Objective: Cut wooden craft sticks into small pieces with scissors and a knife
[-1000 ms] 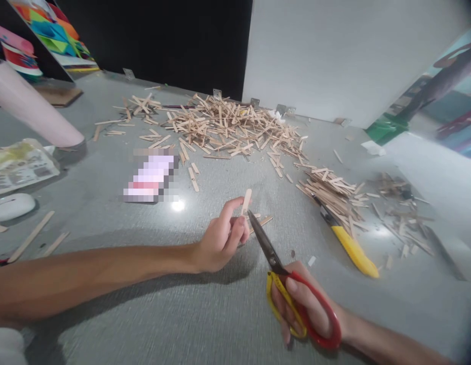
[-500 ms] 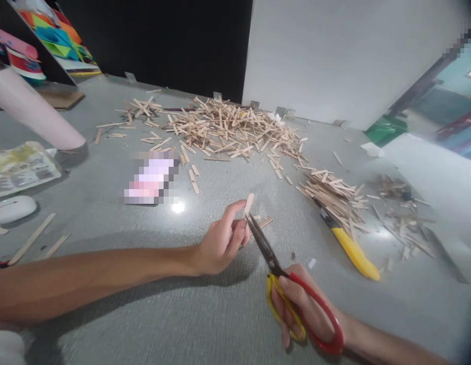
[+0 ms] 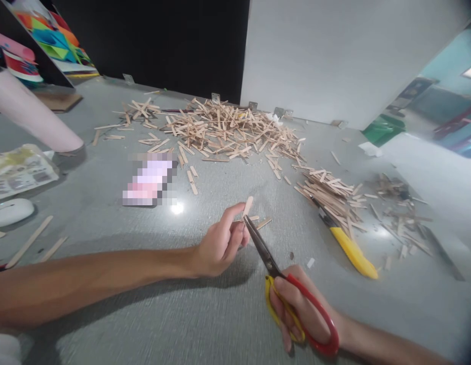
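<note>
My left hand (image 3: 220, 244) pinches a short wooden craft stick (image 3: 247, 206), whose rounded end points up and away. My right hand (image 3: 296, 312) is closed in the red and yellow handles of a pair of scissors (image 3: 275, 271). The dark blades point up-left and their tips meet the stick just beside my left fingertips. A few cut stick pieces (image 3: 263, 222) lie on the grey table (image 3: 182, 314) right behind the blades.
A large heap of wooden sticks (image 3: 228, 129) lies at the back, a smaller pile (image 3: 328, 190) at right with a yellow-handled cutter (image 3: 347, 243). A blurred-out phone (image 3: 150, 180), a white mouse (image 3: 9, 212), a pink roll (image 3: 30, 114) and a packet (image 3: 18, 170) sit at left.
The stick has tilted slightly to the right and the scissor tips have closed in on it. Both hands stay in nearly the same place.
</note>
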{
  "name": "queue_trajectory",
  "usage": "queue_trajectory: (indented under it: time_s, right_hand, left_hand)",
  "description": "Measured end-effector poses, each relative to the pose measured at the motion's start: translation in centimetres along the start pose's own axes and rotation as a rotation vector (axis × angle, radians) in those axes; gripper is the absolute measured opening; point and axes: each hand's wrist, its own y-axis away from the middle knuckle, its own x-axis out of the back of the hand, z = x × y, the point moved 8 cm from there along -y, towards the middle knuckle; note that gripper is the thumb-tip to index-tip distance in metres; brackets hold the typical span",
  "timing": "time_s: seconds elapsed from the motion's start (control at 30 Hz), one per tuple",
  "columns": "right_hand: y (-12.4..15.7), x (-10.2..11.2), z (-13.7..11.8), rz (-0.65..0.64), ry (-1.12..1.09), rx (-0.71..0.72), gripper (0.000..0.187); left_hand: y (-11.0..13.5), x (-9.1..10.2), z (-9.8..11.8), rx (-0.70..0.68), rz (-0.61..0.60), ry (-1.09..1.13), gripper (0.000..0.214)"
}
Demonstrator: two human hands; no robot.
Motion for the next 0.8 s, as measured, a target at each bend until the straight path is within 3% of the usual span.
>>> queue_trajectory:
  time_s: [0.3, 0.67, 0.8]
  right_hand:
    - [0.16, -0.03, -0.16, -0.013, 0.064, -0.039, 0.076]
    - [0.04, 0.00, -0.19, -0.054, -0.006, 0.043, 0.074]
    - [0.04, 0.10, -0.10, -0.002, 0.023, -0.013, 0.073]
  left_hand:
    - [-0.22, -0.30, -0.25, 0.081, -0.067, 0.247, 0.020]
    - [-0.22, -0.74, -0.99, 0.186, -0.086, 0.283, 0.019]
    - [-0.11, -0.74, -1.02, 0.170, -0.087, 0.266, 0.021]
